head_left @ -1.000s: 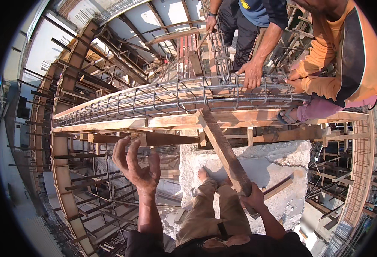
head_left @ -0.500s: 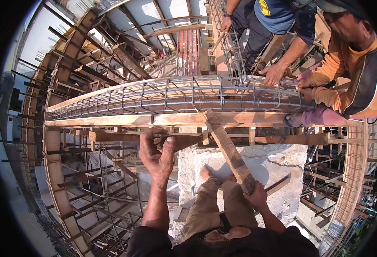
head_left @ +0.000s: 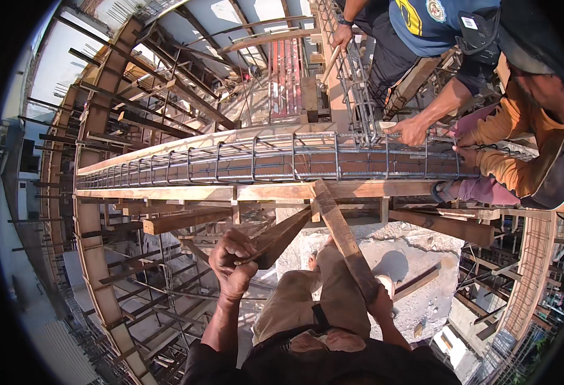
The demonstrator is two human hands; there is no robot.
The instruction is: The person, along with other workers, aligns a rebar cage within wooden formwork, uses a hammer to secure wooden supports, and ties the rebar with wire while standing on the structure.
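My left hand (head_left: 232, 262) is closed at the near end of a dark wooden board (head_left: 280, 239). The board slants up and to the right, narrowing toward the long formwork beam (head_left: 262, 192). My right hand (head_left: 380, 304) grips the lower end of a wooden batten (head_left: 345, 239). Its far end rests at or just over the formwork's near edge; contact is unclear. Inside the formwork lies a long steel rebar cage (head_left: 275, 159) with square stirrups. My fingertips on the left are curled, and part of the grip is hidden.
At the right, a person in an orange sleeve (head_left: 509, 122) and another in a blue shirt (head_left: 426, 29) have hands at the cage. Rough concrete (head_left: 416, 256) lies below my legs. Timber props (head_left: 189, 99) and a loose plank (head_left: 416, 282) are around.
My left hand has come nearer and lower, its fingers curling more, and the dark board has tilted toward me. The batten has shifted slightly. The co-workers look shifted right as the view moved.
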